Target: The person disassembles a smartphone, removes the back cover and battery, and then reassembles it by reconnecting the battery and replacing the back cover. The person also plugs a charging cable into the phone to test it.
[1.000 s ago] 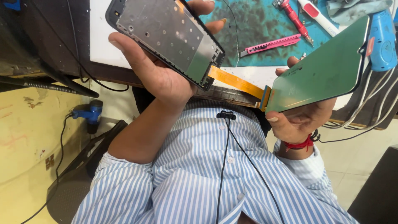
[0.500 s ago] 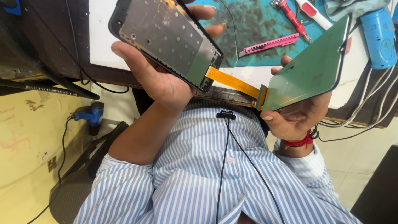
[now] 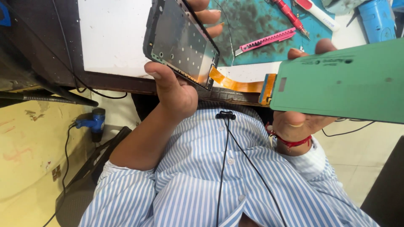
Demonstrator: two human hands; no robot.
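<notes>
1. Strain on the orange flex ribbon [image 3: 235, 84] is the chief hazard: it is the only link showing between the phone frame [image 3: 181, 42] and the green display panel [image 3: 336, 82], and it spans the gap between them above the bench [image 3: 113, 46] edge. Judged risk: drawing the two parts further apart would tear the ribbon or lift its connector
2. Left hand [image 3: 174, 90]: thumb and fingers clamped on opposite long edges of the phone frame, holding it tilted. Judged risk: the grip bears on thin edges only, so a slip would drop the frame and jerk the ribbon
3. Right hand [image 3: 299, 124]: thumb under the near edge of the green display panel, fingers [image 3: 296, 53] over the far edge, closed on it. Judged risk: pinching hard or flexing the panel could crack it
4. Twisting one part against the other would crease the ribbon at the gold tab [image 3: 267, 88] on the panel
5. The pink utility knife [image 3: 269, 40] and red-handled tool [image 3: 290, 14] lie on the teal mat [image 3: 252, 21], beyond both hands. Judged risk: setting the panel down on them could scratch it
</notes>
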